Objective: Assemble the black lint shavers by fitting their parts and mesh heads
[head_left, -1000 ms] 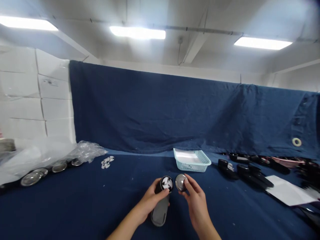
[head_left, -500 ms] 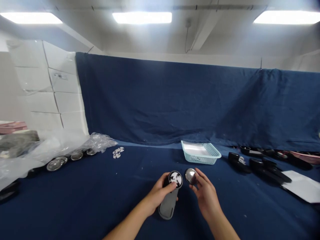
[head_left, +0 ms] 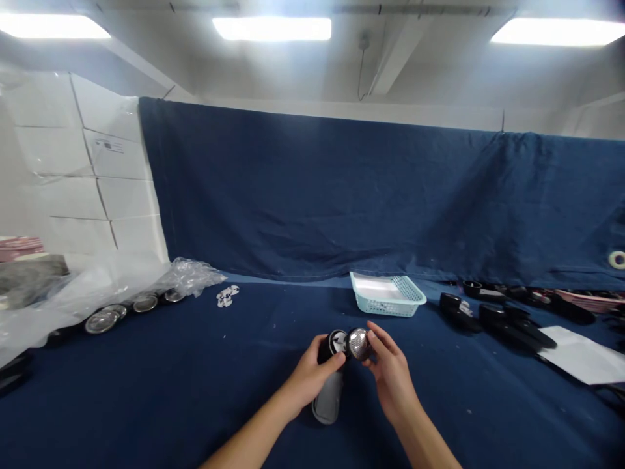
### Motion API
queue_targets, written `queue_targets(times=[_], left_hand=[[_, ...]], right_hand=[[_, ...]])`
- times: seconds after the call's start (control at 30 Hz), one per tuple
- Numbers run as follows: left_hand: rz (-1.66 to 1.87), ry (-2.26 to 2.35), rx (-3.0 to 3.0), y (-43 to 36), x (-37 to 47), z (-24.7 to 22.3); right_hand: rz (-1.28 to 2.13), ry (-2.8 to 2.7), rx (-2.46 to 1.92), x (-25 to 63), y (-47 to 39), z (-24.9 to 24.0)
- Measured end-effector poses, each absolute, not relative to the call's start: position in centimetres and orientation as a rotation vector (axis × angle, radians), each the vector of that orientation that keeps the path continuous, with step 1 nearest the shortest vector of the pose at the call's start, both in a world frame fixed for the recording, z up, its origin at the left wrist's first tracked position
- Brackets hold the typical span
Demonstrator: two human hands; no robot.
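Note:
My left hand point(head_left: 312, 374) is closed around a grey-and-black handheld device point(head_left: 328, 398) that looks like a fabric shaver. Its round head is uncovered and shows white parts inside, with my thumb lying at the rim. Between the fingertips of my right hand point(head_left: 390, 371) is a round, shiny, perforated metal cover point(head_left: 359, 344). The cover is tilted and sits right beside the device's head, at its right edge. Whether the two touch, I cannot tell. Both things are held above the blue cloth on the table point(head_left: 234, 391).
A light blue basket point(head_left: 388, 308) with white sheets stands behind my hands. Small white-and-black parts point(head_left: 225, 298) lie left of it. At far left, round metal-rimmed pieces point(head_left: 101, 321) lie by plastic film point(head_left: 141, 273). Black device bodies point(head_left: 512, 329) and white paper point(head_left: 583, 355) are at right.
My right hand has brought the perforated cover left, up to the device's head. The device's head has turned slightly toward the cover. The whole view has shifted a little.

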State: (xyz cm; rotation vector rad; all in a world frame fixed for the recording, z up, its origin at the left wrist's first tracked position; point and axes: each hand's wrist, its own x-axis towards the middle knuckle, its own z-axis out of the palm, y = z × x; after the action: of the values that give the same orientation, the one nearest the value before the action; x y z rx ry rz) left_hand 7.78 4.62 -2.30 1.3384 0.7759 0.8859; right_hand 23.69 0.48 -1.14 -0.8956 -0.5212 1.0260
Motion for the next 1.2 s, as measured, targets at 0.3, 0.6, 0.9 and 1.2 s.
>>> queue_targets(times=[0.3,0.6,0.9,1.2], left_hand=[[0.943,0.749,1.344,5.0,7.8,-2.8],[0.993,0.742,1.516,4.5,8.2,-2.3],[0.978,0.683,1.585,4.2,8.3,-2.3],[0.960,0.651,1.583,4.2,8.1,-2.5]], right_hand=[[1.065,-0.534,-0.836,23.1,1.2,-1.5],[0.828,-0.698,-1.000,22.2,1.2,-1.6],[0.565,-0.894,-1.142,21.4,1.2,-1.8],[0.701,-0.929,-1.177,20.8,1.0,-1.8]])
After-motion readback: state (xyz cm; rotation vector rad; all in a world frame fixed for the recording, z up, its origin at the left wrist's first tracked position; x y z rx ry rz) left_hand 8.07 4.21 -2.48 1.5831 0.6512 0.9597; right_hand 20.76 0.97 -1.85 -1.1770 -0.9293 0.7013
